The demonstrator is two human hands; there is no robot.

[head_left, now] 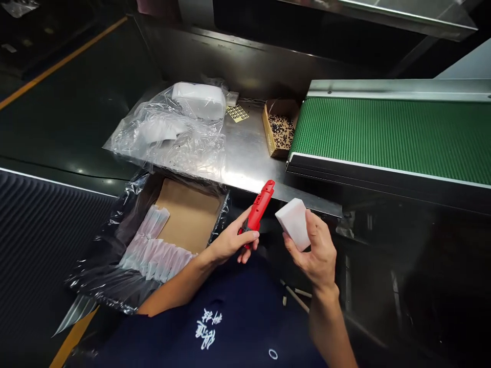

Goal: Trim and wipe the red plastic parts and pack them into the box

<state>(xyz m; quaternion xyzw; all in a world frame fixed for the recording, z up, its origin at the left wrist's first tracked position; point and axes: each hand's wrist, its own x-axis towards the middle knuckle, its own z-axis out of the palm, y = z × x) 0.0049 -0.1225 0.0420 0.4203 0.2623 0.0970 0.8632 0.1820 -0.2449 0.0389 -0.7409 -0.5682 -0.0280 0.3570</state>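
My left hand [240, 232] is closed around a red plastic tool [261, 205] with a dark lower part, its long end pointing up and away. In my right hand [316, 245] is a white foam piece [295, 222], thick and block-shaped, pinched between thumb and fingers. The two held things are apart, in front of the metal table's edge. Below and left of my left forearm, a carton [187, 209] lined with black plastic holds a row of white-wrapped items [157, 260] with a pinkish tint showing through.
On the metal table [245, 148] lie a clear plastic bag [134, 133] with a white stack [199, 99], a yellow sticker sheet [238, 113] and a small cardboard box [271, 135] of tiny black parts. A green conveyor belt [391, 133] runs right; a dark ribbed belt [46, 230] lies left.
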